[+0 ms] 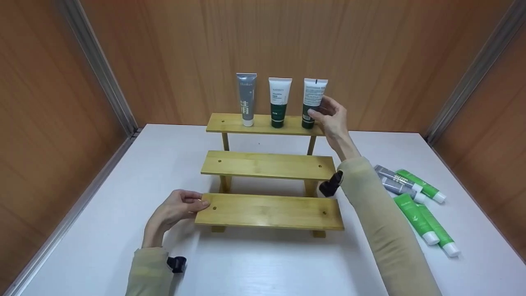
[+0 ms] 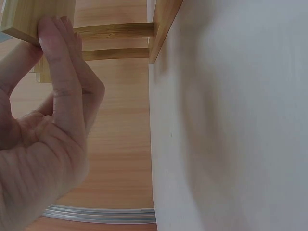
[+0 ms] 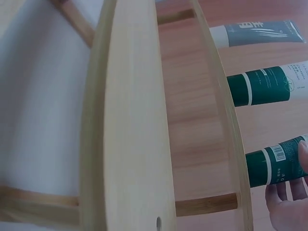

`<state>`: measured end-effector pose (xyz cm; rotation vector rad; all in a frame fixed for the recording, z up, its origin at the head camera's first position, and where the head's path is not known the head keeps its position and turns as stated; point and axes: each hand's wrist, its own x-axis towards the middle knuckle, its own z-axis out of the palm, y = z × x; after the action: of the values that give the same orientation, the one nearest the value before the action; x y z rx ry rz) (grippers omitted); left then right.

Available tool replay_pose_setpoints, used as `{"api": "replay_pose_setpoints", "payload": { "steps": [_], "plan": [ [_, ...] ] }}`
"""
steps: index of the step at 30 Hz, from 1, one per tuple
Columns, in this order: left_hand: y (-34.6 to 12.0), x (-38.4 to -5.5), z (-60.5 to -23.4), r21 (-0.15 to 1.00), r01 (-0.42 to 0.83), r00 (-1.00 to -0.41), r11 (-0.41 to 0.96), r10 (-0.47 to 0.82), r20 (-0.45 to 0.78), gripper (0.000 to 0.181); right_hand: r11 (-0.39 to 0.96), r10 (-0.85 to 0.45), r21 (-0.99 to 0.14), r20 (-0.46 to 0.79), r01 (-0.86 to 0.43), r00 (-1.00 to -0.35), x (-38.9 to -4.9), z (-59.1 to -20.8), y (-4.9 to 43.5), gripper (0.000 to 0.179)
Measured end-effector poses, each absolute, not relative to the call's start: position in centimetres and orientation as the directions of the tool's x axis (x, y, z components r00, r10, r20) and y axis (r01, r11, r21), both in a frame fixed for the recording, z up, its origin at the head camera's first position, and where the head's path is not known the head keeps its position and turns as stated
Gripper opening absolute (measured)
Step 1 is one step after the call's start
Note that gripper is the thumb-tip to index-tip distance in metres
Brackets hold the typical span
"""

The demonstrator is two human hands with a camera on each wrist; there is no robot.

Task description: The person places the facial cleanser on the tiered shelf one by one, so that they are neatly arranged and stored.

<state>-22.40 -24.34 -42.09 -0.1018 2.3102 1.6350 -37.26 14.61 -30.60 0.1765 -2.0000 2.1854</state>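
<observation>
White surface (image 1: 254, 263) bordered by wood-grain walls (image 1: 263, 41); rack (image 1: 269, 165) pinched by left hand (image 1: 174, 209), tube (image 1: 314, 93) by right hand (image 1: 335, 122).

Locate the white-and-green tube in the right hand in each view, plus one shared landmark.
Head: right of centre, upper half; the tube is in the right hand, at the right end of the top shelf.
Left wrist: not in it.
Right wrist: at the right edge, below the middle; the tube has its cap end pointing left.
Shared landmark: the wooden rack, partly visible in both wrist views.
</observation>
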Motion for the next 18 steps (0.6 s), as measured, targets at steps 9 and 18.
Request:
{"api": "replay_pose_setpoints", "payload": {
  "steps": [9, 18],
  "plan": [
    [-24.3, -22.4, -41.8, 0.905, -0.235, -0.948, 0.354, 0.121, -0.293, 0.061, 0.035, 0.100, -0.949, 0.316, -0.314, -0.943, -34.0, -32.6, 17.7, 0.048],
    [-24.5, -22.2, -42.0, 0.924, -0.212, -0.949, 0.317, 0.161, -0.273, 0.062, 0.161, 0.143, -0.942, 0.318, -0.295, -0.937, -29.5, -37.3, 23.5, 0.040]
  ]
}}
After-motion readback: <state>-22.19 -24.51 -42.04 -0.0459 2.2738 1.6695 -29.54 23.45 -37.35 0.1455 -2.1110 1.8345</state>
